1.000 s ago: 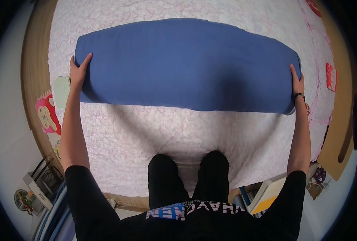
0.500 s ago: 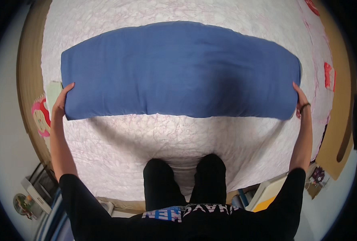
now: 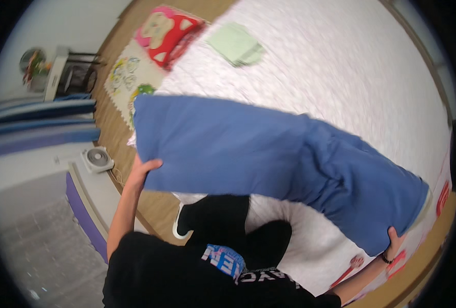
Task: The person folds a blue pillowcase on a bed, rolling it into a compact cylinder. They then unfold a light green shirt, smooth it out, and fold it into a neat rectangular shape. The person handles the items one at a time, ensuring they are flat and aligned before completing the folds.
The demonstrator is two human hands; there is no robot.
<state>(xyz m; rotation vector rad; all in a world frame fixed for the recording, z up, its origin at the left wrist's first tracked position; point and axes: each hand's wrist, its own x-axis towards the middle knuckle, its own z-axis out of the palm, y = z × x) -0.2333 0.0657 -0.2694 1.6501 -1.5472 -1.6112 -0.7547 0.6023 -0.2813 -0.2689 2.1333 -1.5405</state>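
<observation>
So I'm standing in this room and the person's got a long folded blue quilt (image 3: 217,143) stretched out between both hands, which are set wide apart. The left hand (image 3: 143,167) is clamped on the left end near its lower corner, thumb laid over the blue face and the other fingers tucked out of sight. Same deal with the right hand (image 3: 394,244), clamped on the lower right corner, thumb on top, with a dark beaded bracelet (image 3: 387,258) on that wrist.

The quilt's in front of the person's body, mostly over a pale bedspread (image 3: 336,61), its left end out past the edge. Can't tell how much of it actually rests on anything. Left half's pretty smooth; right of the middle it's bunched into deep creases and bends down toward the right hand. A sliver of whitish edge pokes out at the right end.

Beyond it there's a rumpled light green cloth (image 3: 235,45) on the bedspread, and a red and pink cushion (image 3: 169,33) by the corner, next to a printed floor mat (image 3: 125,74). Over to the left, a white box fan (image 3: 97,159) sits near the wood floor (image 3: 158,208).
</observation>
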